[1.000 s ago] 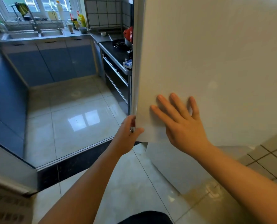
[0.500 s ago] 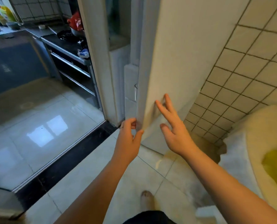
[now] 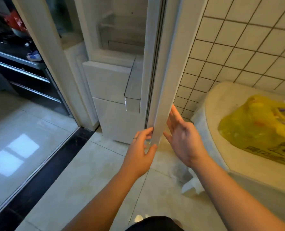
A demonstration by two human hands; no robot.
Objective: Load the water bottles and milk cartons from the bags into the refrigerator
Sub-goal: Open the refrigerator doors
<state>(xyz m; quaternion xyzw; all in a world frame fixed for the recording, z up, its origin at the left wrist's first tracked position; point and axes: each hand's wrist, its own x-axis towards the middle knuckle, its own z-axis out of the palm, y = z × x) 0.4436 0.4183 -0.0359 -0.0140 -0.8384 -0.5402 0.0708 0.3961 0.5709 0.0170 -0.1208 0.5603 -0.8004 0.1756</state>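
- Along the bottom edge of the frame, we see our two bare forearms [image 3: 105, 197] reaching up toward the middle.
- Our left hand [image 3: 141, 147] grips the lower corner of the refrigerator door [image 3: 165, 80]. Its fingers [image 3: 147, 131] curl onto the inner edge, the thumb sits under the corner, and one finger wears a thin ring [image 3: 135, 138].
- Our right hand [image 3: 183, 140] holds nothing, its straight, slightly spread fingers [image 3: 175, 117] lying flat against the door's outer face.
- We see the door edge-on, swung open, running up the centre of the frame.
- Just left of it, the refrigerator [image 3: 115, 114] shows white drawer fronts [image 3: 108, 80].
- At right middle, a yellow plastic bag [image 3: 255, 127] lies on a white rounded surface [image 3: 221, 164] below the tiled wall [image 3: 238, 47]. We cannot tell its contents.
- At upper left, past the dark floor track [image 3: 38, 169], stands a dark kitchen appliance [image 3: 18, 69].
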